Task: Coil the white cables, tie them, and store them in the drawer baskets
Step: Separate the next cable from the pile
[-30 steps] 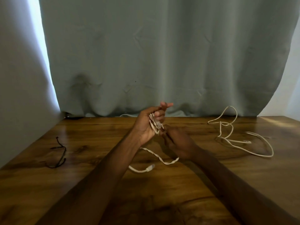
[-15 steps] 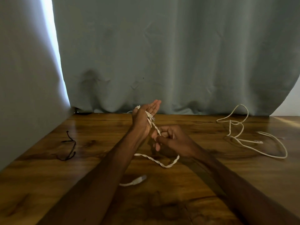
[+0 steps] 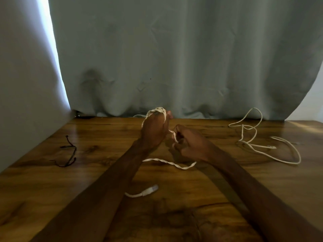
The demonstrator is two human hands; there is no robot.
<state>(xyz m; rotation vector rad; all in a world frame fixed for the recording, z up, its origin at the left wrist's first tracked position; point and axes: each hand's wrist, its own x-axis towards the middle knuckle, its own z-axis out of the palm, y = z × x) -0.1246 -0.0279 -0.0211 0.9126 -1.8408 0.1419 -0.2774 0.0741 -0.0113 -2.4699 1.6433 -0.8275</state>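
Note:
My left hand stands upright above the wooden table, fingers straight, with loops of a twisted white cable wound over its fingertips. Just to its right, my right hand pinches the same cable where it leaves the coil. From there the cable drops to the table, runs under my left forearm and ends in a plug lying near me. A second white cable lies loose and uncoiled at the far right of the table. No drawer or basket is in view.
A thin black tie lies on the table at the left. A grey-green curtain hangs along the table's far edge, and a pale wall closes the left side.
My left hand's fingers have straightened and turned, and another loop now sits over its fingertips. The right hand has moved slightly down and right with the cable. The plug has slid nearer to me.

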